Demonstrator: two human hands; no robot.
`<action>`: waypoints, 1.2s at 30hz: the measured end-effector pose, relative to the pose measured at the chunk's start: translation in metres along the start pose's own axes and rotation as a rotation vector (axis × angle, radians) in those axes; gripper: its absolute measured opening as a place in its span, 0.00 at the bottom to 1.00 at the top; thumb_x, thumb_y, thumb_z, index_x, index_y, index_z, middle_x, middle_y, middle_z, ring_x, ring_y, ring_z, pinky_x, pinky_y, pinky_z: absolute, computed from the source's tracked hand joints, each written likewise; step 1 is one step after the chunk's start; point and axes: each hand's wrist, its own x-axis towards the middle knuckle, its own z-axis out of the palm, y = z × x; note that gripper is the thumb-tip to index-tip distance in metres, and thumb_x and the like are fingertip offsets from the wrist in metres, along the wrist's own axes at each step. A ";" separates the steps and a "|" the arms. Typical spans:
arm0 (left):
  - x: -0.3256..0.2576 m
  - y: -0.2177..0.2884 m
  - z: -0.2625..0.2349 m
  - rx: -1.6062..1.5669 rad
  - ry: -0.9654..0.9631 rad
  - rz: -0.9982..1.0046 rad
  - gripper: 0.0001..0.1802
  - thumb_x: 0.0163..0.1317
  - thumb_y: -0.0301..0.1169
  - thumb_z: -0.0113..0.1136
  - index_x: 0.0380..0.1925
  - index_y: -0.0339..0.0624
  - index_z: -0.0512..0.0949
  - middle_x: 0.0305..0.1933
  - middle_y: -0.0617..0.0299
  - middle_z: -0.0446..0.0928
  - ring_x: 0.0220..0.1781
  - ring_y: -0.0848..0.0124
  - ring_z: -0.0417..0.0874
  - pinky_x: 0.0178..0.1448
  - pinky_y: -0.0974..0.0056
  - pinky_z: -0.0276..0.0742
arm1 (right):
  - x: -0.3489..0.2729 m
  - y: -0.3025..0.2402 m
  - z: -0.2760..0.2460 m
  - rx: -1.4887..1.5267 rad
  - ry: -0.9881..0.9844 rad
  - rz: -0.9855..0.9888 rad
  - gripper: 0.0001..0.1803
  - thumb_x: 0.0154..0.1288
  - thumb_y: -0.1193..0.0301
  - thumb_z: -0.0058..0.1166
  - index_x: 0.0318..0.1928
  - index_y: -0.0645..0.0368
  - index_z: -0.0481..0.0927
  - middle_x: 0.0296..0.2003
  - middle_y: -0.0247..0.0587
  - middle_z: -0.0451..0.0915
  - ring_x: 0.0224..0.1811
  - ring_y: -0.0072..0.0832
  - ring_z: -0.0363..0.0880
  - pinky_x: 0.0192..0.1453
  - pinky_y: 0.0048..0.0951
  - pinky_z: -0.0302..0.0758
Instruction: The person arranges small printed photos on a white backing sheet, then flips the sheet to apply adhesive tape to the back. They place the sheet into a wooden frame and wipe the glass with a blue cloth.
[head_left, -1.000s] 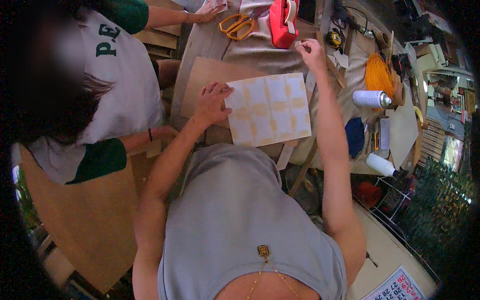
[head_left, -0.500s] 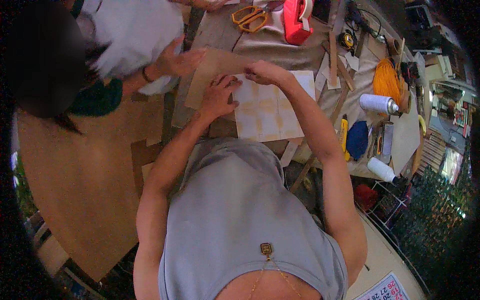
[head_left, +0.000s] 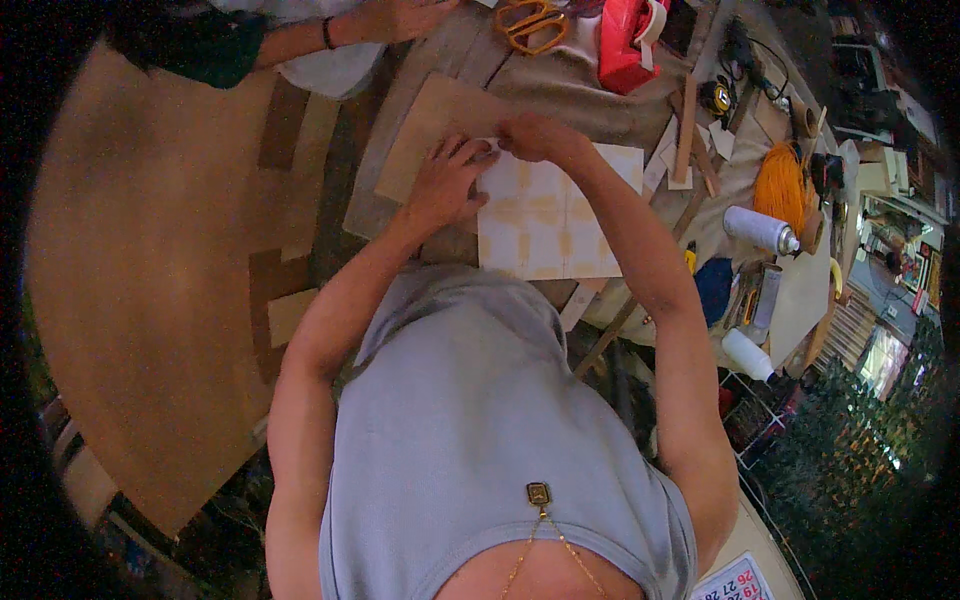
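Right grip [head_left: 526, 138] curls over the white sheet [head_left: 540, 242], far-left corner — whether pinching, I can't tell; left grip [head_left: 448, 184] lies loosely spread just left.

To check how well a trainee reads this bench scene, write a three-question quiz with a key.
1. Which edge of the patchy white sheet is the left grip at: a) right, b) left, c) bottom?
2. True or false: the orange cord coil lies to the right of the sheet.
3. Fill in: the body of the tape dispenser is ___ in colour.

Key: 1. b; 2. true; 3. red.
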 end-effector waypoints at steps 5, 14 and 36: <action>-0.002 0.002 0.002 0.003 0.083 0.003 0.37 0.42 0.39 0.70 0.58 0.56 0.72 0.62 0.63 0.67 0.67 0.55 0.61 0.71 0.45 0.55 | -0.010 -0.019 -0.004 -0.055 0.139 0.133 0.14 0.57 0.66 0.51 0.39 0.59 0.82 0.39 0.51 0.83 0.41 0.46 0.83 0.46 0.49 0.78; 0.002 0.001 0.001 -0.005 0.005 -0.017 0.38 0.44 0.42 0.69 0.61 0.59 0.71 0.66 0.63 0.64 0.70 0.53 0.58 0.73 0.44 0.50 | 0.001 -0.009 -0.003 0.044 0.073 0.290 0.23 0.54 0.57 0.58 0.47 0.58 0.81 0.47 0.52 0.80 0.50 0.47 0.80 0.52 0.45 0.77; 0.003 -0.005 0.011 -0.032 0.140 0.042 0.34 0.42 0.40 0.69 0.55 0.57 0.75 0.58 0.68 0.67 0.66 0.61 0.63 0.70 0.48 0.56 | -0.037 -0.002 0.038 0.762 0.541 0.371 0.22 0.50 0.52 0.64 0.29 0.62 0.85 0.20 0.43 0.81 0.24 0.31 0.80 0.35 0.34 0.76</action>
